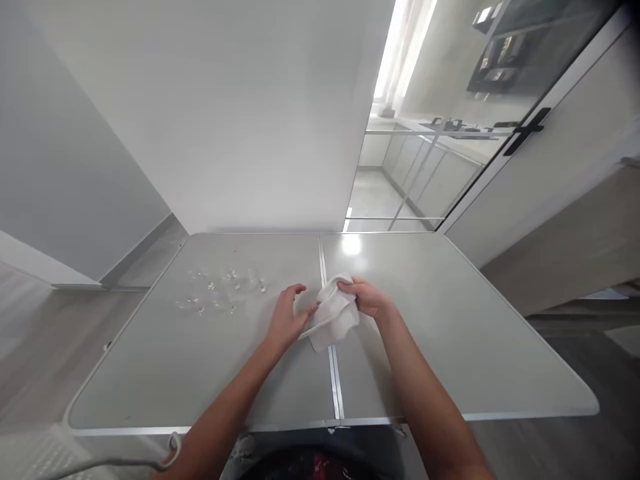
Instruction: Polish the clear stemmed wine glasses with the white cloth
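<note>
Here in the head view, the white cloth [336, 315] is right in the middle of the action, bunched up over the metal seam [336, 393] that splits the pale grey surface [165, 380]. The right hand [367, 297] has it: fingers closed on the cloth's upper right edge, thumb on top, gripping firmly. Over to the left hand [287, 320], and those fingers are spread and curved, thumb tip right at the cloth's left edge, index finger clear of it; whether the thumb presses on it, I can't tell. One loose end of cloth trails down under that hand. Further left on the surface, a cluster of small clear pieces [211, 285] lies well apart from the cloth, too see-through to make out their shape. A pale cord [174, 448] loops by the left forearm, and behind it all stand a white wall [260, 133] and a glazed door with a black handle [527, 132].
</note>
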### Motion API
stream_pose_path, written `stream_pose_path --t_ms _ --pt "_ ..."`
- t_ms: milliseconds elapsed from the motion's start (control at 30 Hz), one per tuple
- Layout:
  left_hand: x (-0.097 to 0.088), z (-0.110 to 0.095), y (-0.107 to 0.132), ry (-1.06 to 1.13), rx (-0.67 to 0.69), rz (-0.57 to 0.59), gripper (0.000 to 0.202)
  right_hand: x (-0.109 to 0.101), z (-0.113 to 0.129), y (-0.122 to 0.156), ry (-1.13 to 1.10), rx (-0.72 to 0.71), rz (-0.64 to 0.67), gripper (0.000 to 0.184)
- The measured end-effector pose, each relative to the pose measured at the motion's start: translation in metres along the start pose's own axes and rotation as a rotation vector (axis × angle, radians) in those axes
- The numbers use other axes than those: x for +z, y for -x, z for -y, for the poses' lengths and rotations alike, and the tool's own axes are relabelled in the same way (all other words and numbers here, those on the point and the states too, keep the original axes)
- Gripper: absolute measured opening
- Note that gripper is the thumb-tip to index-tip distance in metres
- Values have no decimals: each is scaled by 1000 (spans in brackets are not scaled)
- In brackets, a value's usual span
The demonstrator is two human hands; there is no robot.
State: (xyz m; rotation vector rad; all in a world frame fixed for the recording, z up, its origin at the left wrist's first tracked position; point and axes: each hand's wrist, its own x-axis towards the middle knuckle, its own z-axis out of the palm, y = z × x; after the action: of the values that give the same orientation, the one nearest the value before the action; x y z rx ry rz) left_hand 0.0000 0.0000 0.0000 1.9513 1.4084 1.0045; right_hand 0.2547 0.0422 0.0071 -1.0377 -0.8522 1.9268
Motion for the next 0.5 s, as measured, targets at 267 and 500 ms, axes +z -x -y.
stream_pose_path --t_ms 267,500 --pt "-15 44 22 -195 -175 -417 26 -56 -17 -30 -313 -396 -342 33" --pt "-15 77 10 -138 -369 -403 49 -60 -17 -31 -568 -791 -546 35"
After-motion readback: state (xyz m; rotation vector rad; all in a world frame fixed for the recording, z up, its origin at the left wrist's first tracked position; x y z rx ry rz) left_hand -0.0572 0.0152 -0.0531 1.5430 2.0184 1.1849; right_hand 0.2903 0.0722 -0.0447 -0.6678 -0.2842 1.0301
